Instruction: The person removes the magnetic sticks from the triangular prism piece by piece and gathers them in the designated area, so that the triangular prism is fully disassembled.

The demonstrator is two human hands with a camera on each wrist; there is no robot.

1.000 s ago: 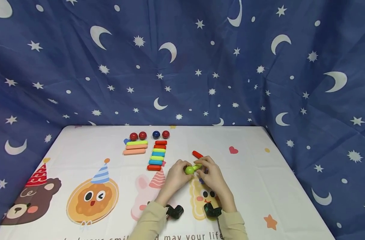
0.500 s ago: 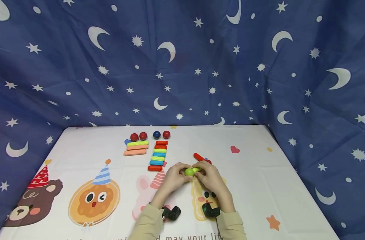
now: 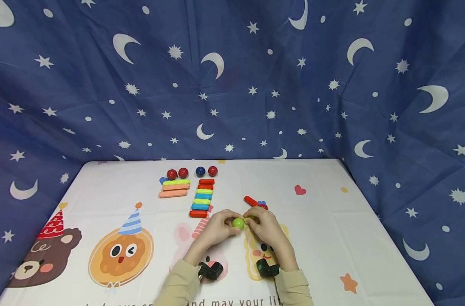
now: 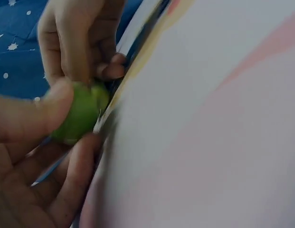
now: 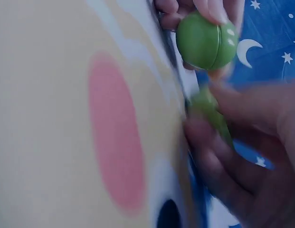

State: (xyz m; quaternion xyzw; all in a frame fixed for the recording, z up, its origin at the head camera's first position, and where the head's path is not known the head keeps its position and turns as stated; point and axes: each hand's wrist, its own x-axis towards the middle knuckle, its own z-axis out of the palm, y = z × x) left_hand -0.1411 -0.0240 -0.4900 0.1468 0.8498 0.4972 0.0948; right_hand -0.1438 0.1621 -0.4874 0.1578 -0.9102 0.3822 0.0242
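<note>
My left hand (image 3: 218, 230) pinches a green ball (image 5: 206, 40) between thumb and fingers, low over the table; a seam line runs round the ball. To its right, my right hand (image 3: 266, 225) pinches a short yellow-green stick (image 5: 207, 107), mostly covered by the fingers. In the right wrist view, a small gap shows between ball and stick. From the left wrist view, the same ball (image 4: 80, 114) overlaps the stick's end. Just beyond the right hand lies a red stick (image 3: 250, 201).
Left of the hands, several short red, blue and yellow sticks (image 3: 200, 202) lie in a column. Longer orange and yellow sticks (image 3: 175, 188) lie beside them. Behind are red balls (image 3: 183, 172) and a dark blue ball (image 3: 200, 171). A starry curtain (image 3: 232, 85) hangs at the back.
The left hand has moved slightly left and nearer with the green ball. Ball and stick, touching in the view a second ago, now show apart. The right hand has shifted a little nearer.
</note>
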